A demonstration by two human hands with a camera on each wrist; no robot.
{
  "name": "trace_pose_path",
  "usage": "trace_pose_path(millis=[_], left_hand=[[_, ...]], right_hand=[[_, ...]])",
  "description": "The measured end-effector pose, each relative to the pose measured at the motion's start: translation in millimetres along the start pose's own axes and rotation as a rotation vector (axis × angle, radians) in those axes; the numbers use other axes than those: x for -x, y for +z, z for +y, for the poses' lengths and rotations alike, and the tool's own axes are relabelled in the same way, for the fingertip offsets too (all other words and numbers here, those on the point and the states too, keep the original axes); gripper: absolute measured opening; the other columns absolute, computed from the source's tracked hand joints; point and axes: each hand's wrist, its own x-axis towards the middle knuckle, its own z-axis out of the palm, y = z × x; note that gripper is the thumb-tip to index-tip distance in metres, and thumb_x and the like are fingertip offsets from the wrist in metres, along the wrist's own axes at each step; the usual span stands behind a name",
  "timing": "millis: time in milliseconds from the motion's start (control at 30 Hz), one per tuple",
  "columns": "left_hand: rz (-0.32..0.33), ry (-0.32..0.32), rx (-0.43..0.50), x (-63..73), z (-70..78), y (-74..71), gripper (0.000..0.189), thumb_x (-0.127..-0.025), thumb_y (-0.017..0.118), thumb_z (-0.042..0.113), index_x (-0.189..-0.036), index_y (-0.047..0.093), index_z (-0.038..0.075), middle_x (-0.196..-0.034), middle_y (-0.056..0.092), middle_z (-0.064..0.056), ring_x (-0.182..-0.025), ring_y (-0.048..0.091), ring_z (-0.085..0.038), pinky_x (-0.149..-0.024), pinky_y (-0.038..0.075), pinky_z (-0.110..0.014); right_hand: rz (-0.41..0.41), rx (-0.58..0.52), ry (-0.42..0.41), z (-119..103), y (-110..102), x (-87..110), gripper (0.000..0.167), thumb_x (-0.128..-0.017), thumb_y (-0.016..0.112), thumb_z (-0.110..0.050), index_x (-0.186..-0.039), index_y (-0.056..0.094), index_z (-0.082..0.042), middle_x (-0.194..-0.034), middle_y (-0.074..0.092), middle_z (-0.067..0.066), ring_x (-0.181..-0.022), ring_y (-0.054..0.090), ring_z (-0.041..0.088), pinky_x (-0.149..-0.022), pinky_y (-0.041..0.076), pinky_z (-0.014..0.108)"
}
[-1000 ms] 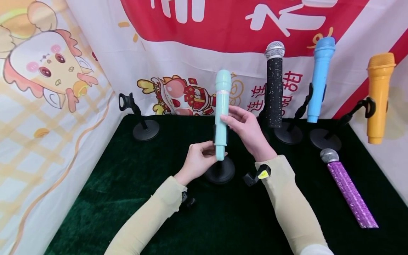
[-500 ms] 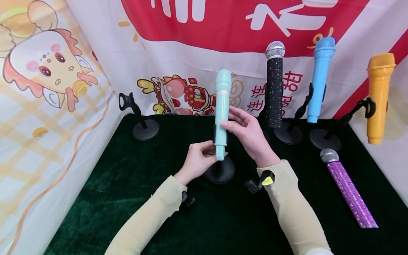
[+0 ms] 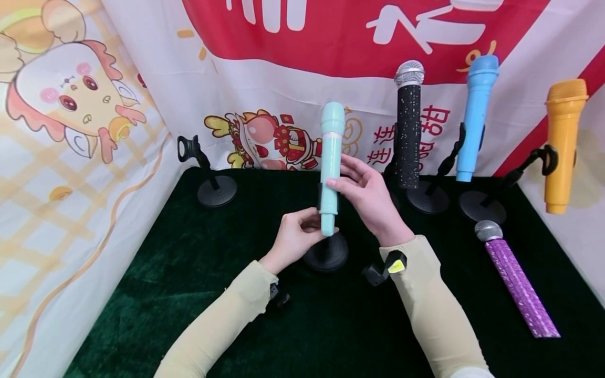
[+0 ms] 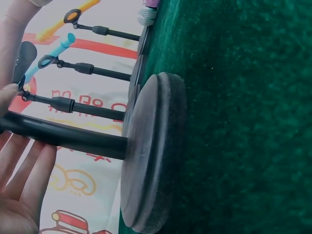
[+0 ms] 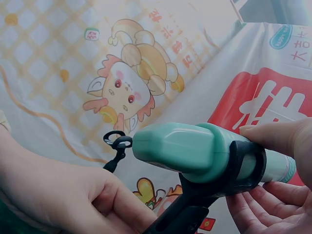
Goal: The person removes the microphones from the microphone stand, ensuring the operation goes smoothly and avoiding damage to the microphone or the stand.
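Note:
A mint-green microphone point(image 3: 331, 163) sits in the black clip point(image 5: 251, 168) of a desk stand, head up, in the middle of the head view. My right hand point(image 3: 371, 202) pinches its body from the right, thumb in front and fingers behind. Below the clip, my left hand point(image 3: 298, 233) holds the stand's black pole point(image 4: 73, 136); the microphone's lower end partly hides those fingertips in the head view. The stand's round base point(image 3: 327, 254) rests on the dark green cloth.
At the right, a black microphone point(image 3: 408, 131), a blue microphone point(image 3: 474, 115) and an orange microphone point(image 3: 562, 152) are held on stands. A purple glittery microphone point(image 3: 520, 286) lies on the green cloth point(image 3: 189, 294). A stand with a bare clip point(image 3: 216, 190) is at back left.
My right hand has slid slightly down the mint-green microphone, its wrist lower than a second ago. The left hand keeps its hold on the pole.

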Motion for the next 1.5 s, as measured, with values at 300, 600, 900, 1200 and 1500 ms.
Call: trace_pose_path(millis=[300,600,900,1200,1500], left_hand=[[-0.005,-0.015,-0.027,-0.6,-0.2,-2.6,0.023,-0.092,0.078,0.014,-0.114,0.071,0.015,-0.104,0.075,0.002,-0.095,0.073,-0.015,-0.082,0.06,-0.033],[-0.017,-0.021,-0.094,-4.4,0.6,-2.8,0.02,-0.091,0.08,0.016,-0.11,0.074,0.012,-0.101,0.075,0.003,-0.091,0.072,-0.012,-0.08,0.06,-0.03],[-0.02,-0.013,-0.095,-5.2,0.4,-3.3,0.017,-0.091,0.08,0.012,-0.107,0.074,0.011,-0.099,0.075,0.003,-0.09,0.073,-0.012,-0.08,0.06,-0.03],[-0.025,-0.018,-0.092,-5.1,2.1,-4.8,0.018,-0.091,0.079,0.013,-0.109,0.074,0.011,-0.101,0.074,0.001,-0.092,0.072,-0.013,-0.081,0.06,-0.03],[-0.031,-0.034,-0.128,-3.2,3.9,-3.2,0.015,-0.092,0.079,0.021,-0.105,0.074,0.018,-0.1,0.074,0.007,-0.087,0.072,-0.01,-0.081,0.06,-0.03]], right_hand=[[0.023,0.002,0.004,-1.1,3.8,-3.0,0.059,-0.092,0.075,-0.005,-0.146,0.051,-0.005,-0.135,0.059,0.017,-0.118,0.059,0.027,-0.103,0.049,0.037],[0.139,0.095,0.003,-5.3,11.1,-6.2,0.058,-0.087,0.083,-0.011,-0.14,0.059,-0.006,-0.125,0.067,0.013,-0.115,0.062,0.024,-0.102,0.048,0.037],[0.167,0.117,-0.024,-4.9,12.4,-7.2,0.055,-0.087,0.083,-0.012,-0.137,0.061,-0.005,-0.122,0.067,0.014,-0.111,0.063,0.024,-0.102,0.049,0.037],[0.164,0.109,-0.062,-4.8,11.9,-10.2,0.053,-0.086,0.083,-0.009,-0.135,0.063,-0.004,-0.118,0.069,0.015,-0.107,0.065,0.025,-0.099,0.05,0.036],[0.166,0.078,-0.076,-5.4,8.9,-16.6,0.053,-0.087,0.082,-0.008,-0.136,0.063,-0.004,-0.118,0.069,0.015,-0.107,0.065,0.024,-0.096,0.052,0.035]])
